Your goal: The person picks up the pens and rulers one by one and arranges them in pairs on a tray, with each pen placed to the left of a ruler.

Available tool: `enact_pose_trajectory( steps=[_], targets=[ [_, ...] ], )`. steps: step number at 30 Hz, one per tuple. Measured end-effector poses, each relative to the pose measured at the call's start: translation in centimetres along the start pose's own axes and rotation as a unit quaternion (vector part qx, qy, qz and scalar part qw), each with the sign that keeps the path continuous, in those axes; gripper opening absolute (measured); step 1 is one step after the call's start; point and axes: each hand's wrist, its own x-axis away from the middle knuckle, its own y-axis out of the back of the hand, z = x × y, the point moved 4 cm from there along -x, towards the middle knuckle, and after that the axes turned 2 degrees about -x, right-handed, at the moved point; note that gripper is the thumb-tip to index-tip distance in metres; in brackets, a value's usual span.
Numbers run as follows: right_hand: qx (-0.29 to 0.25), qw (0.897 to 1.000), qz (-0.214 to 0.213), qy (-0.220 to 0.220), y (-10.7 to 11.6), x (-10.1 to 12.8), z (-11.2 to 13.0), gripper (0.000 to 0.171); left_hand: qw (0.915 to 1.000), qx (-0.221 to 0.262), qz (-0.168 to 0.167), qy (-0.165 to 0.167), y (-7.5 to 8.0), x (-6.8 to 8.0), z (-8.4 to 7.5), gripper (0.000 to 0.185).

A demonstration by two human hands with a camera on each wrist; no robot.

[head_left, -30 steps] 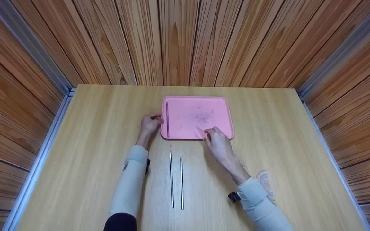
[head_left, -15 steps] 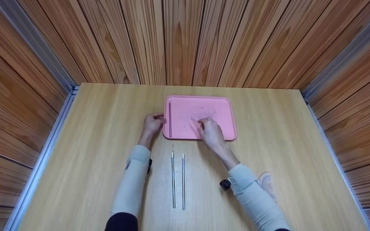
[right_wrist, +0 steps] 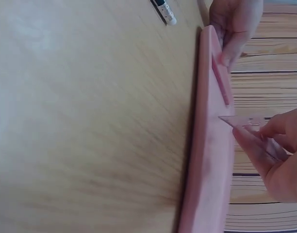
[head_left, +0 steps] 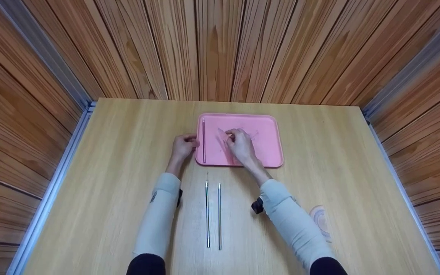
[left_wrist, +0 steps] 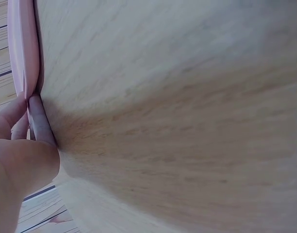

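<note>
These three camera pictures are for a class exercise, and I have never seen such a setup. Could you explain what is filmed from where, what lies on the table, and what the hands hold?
No machine here: a person works with two bare hands and wears three cameras. The head view looks down from the forehead at a wooden table; the other two views come from cameras strapped to the wrists, so they look sideways and close up.

On the table lies a pink tray. A thin dark stick lies along its left edge inside. Nearer the person, two thin metal rods lie side by side on the bare wood.

The left hand grips the tray's left rim. The right hand is over the tray and pinches a clear, flat triangular piece, perhaps a set square; its tip is close to the tray floor, though whether it touches is unclear.
</note>
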Motion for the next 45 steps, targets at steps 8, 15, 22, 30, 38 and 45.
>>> enact_pose_trajectory(
  steps=[8,15,22,30,38,45],
  targets=[
    [-0.018,0.999,0.012,-0.031,-1.2,-1.6,-0.8,0.022,1.0,0.009,0.0,0.0,0.0,0.2,-0.1,0.035],
    [-0.026,0.998,0.025,-0.06,-2.5,-3.0,-1.2,0.024,1.0,0.001,-0.009,-0.002,0.1,0.1,0.1,0.034],
    [-0.042,0.996,0.024,-0.078,-4.2,-3.6,-1.2,0.026,0.9997,-0.015,-0.018,0.002,-0.1,-0.3,0.3,0.033],
    [0.003,0.996,0.039,-0.077,-5.5,-3.6,-1.2,0.018,0.9999,-0.01,-0.013,0.0,0.0,-0.1,0.3,0.034],
    [0.061,0.994,0.072,-0.058,-5.6,-3.4,-1.9,0.015,0.9999,-0.002,-0.01,0.006,0.0,-0.1,0.3,0.035],
    [0.048,0.993,0.085,-0.059,-5.8,-3.0,-2.1,0.015,0.9999,-0.002,-0.011,-0.002,0.0,0.1,0.3,0.034]
  ],
)
